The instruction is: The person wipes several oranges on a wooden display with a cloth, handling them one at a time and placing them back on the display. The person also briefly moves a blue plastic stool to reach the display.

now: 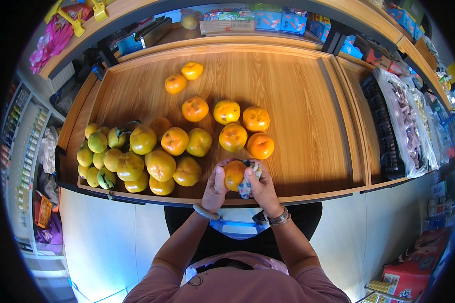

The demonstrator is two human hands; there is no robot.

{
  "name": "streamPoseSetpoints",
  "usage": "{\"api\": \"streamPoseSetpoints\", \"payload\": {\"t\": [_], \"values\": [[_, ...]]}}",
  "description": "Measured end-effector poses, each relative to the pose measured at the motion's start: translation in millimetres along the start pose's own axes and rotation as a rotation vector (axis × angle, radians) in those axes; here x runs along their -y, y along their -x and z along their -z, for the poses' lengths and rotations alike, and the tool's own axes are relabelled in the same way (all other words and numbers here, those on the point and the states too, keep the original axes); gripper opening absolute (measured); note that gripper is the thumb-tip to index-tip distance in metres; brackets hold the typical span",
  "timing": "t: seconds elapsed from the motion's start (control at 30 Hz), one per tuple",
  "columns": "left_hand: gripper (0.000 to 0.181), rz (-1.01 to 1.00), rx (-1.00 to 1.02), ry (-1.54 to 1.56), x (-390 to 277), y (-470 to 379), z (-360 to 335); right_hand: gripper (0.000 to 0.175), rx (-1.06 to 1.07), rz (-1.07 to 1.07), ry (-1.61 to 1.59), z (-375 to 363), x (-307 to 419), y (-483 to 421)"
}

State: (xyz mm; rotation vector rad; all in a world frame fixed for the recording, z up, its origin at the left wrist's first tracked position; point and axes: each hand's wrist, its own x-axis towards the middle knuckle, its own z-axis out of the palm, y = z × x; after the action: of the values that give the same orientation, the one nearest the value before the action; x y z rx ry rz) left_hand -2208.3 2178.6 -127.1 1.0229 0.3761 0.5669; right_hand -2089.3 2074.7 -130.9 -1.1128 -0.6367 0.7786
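Near the front edge of a wooden display tray, my left hand grips an orange persimmon from its left side. A patterned cloth is in my right hand, pressed against the fruit's right side. Just beyond my hands lies a loose group of orange persimmons. To the left, larger yellow-green persimmons sit close together. Smaller greenish citrus fruits, some with leaves, are heaped at the tray's left end. Two more persimmons rest toward the back.
A raised wooden rim borders the tray. Boxed goods line the shelf behind it. At the right stands a black plastic crate beside clear-bagged goods. Yellow clips hang at upper left; a red carton is at lower right.
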Motion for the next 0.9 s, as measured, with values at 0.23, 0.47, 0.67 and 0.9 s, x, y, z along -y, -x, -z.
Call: {"api": "streamPoseSetpoints", "payload": {"t": [0.23, 0.47, 0.67, 0.9], "values": [[0.06, 0.101, -0.101, 0.065, 2.9, -2.6, 3.0, 0.026, -0.141, 0.032, -0.092, 0.1, -3.4, -6.9], [0.07, 0.123, 0.131, 0.119, -4.1, -5.5, 2.9, 0.024, -0.159, 0.045, -0.158, 1.7, -11.0, -11.2], [0.07, 0.0, 0.238, -0.023, -3.5, -4.2, 4.2, 0.034, -0.249, -0.048, -0.228, -1.2, -3.7, -13.3], [0.084, -0.143, -0.024, -0.22, 11.9, -7.6, -6.3, 0.062, -0.437, -0.042, -0.229, 4.0, 4.7, -4.2]]}}
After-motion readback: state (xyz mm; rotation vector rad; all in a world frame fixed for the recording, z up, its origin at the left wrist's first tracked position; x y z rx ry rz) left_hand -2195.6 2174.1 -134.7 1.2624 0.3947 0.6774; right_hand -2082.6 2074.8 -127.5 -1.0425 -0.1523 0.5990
